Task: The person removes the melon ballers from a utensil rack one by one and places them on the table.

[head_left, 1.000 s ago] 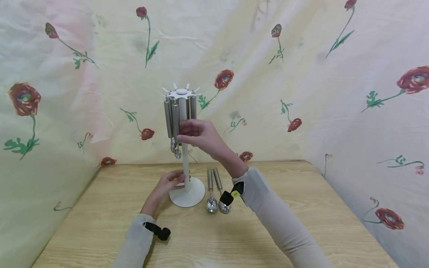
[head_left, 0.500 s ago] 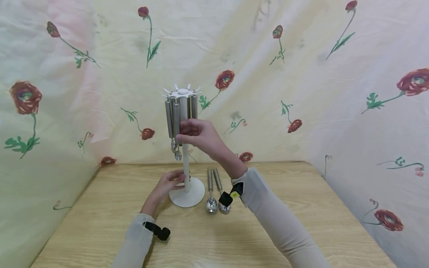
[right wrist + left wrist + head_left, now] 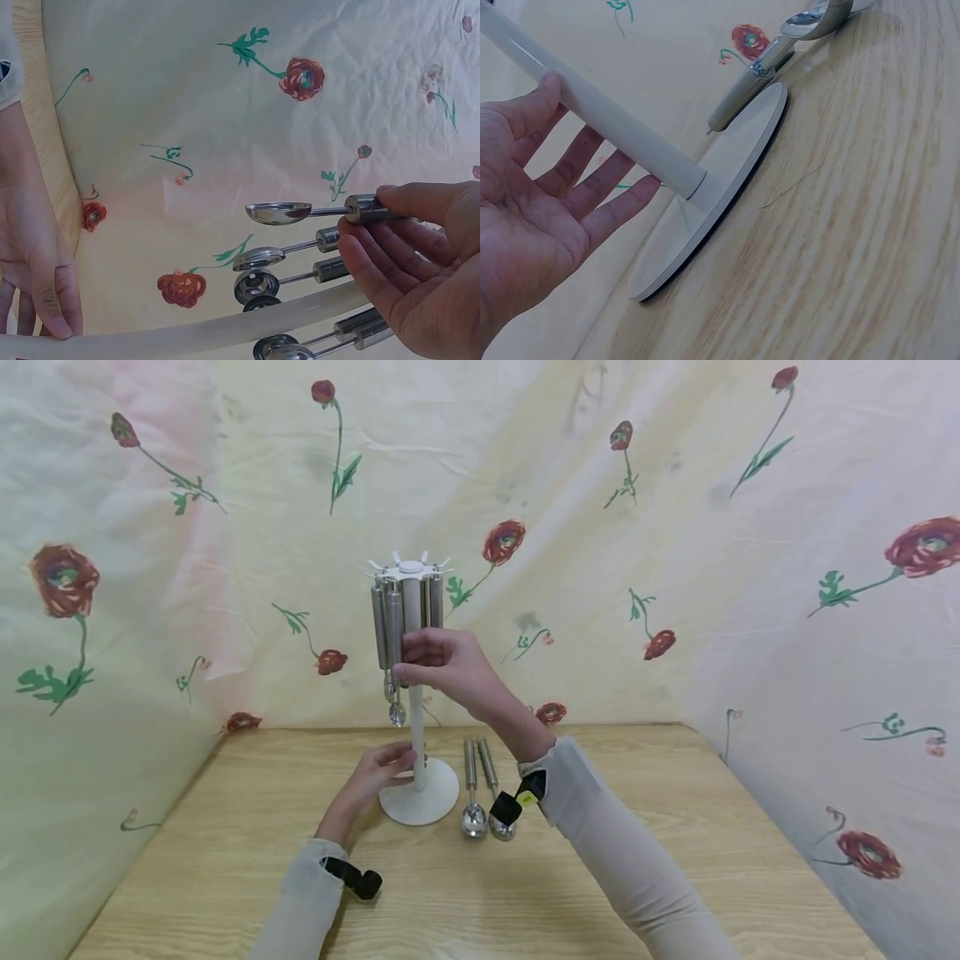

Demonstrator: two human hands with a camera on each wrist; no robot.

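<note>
In the head view a white stand [image 3: 417, 727] stands upright, its spoked top hung with several metal scoops. My right hand [image 3: 457, 672] pinches the lower handle of a small, round-bowled metal scoop [image 3: 394, 622] under that top. The right wrist view shows this scoop [image 3: 277, 214] gripped between thumb and fingers, apart from the other hanging scoops [image 3: 259, 259]. Whether its upper end is hooked on the stand, I cannot tell. Low on the pole [image 3: 622, 124], my left hand [image 3: 540, 187] holds it, thumb on one side and fingers round the other.
Two larger metal scoops [image 3: 473, 818] lie side by side on the wooden table [image 3: 637, 877], just right of the stand's round base [image 3: 438, 802]. Flower-printed cloth [image 3: 600, 610] walls in the back and both sides. Each wrist carries a black camera [image 3: 360, 881].
The scoop in my right hand sits slightly lower than before. My left hand keeps its place on the pole, and the view has shifted a little.
</note>
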